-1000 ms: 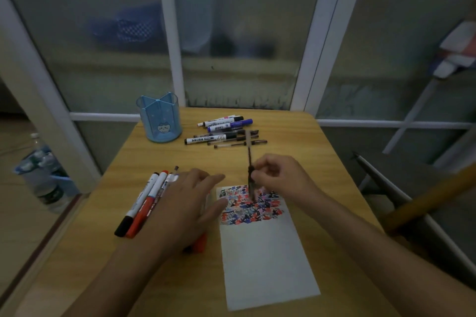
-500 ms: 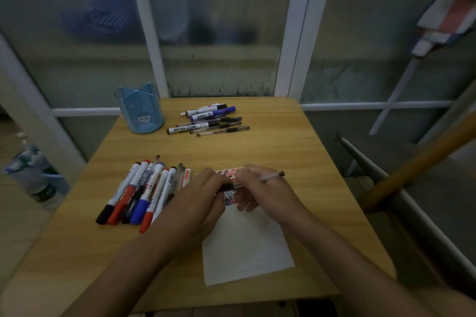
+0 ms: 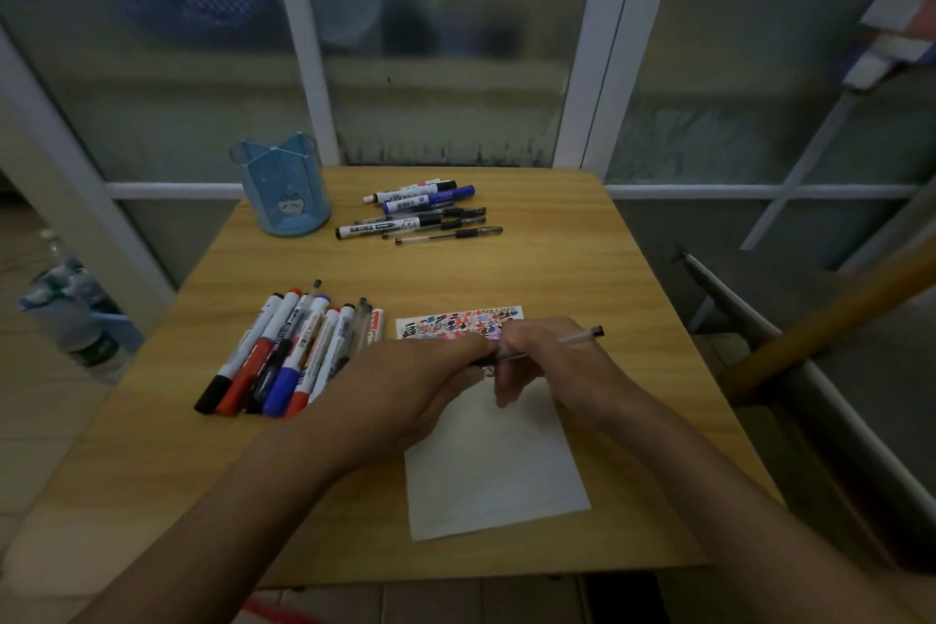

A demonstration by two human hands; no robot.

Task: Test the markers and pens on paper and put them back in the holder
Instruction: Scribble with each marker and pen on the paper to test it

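A thin clear pen [image 3: 575, 338] lies level in my right hand [image 3: 544, 365], whose fingers curl round it above the white paper [image 3: 496, 471]. My left hand [image 3: 413, 383] meets the pen's dark front end from the left and seems to pinch it; the tip is hidden. Coloured scribbles [image 3: 456, 322] cover the paper's far end. A blue pen holder [image 3: 280, 188] stands at the table's back left. One pile of markers [image 3: 291, 350] lies left of my hands, and another group of markers and pens [image 3: 423, 213] lies beside the holder.
The wooden table [image 3: 582, 258] is small, with edges close on all sides. Plastic bottles [image 3: 76, 314] stand on the floor to the left. A wooden handle [image 3: 830, 314] and a metal bar slant in on the right. Glass panels close the back.
One second ago my right hand held the pen upright on the scribbles. It has since turned level, and my left hand came off the markers to the pen's front end. The view shifted.
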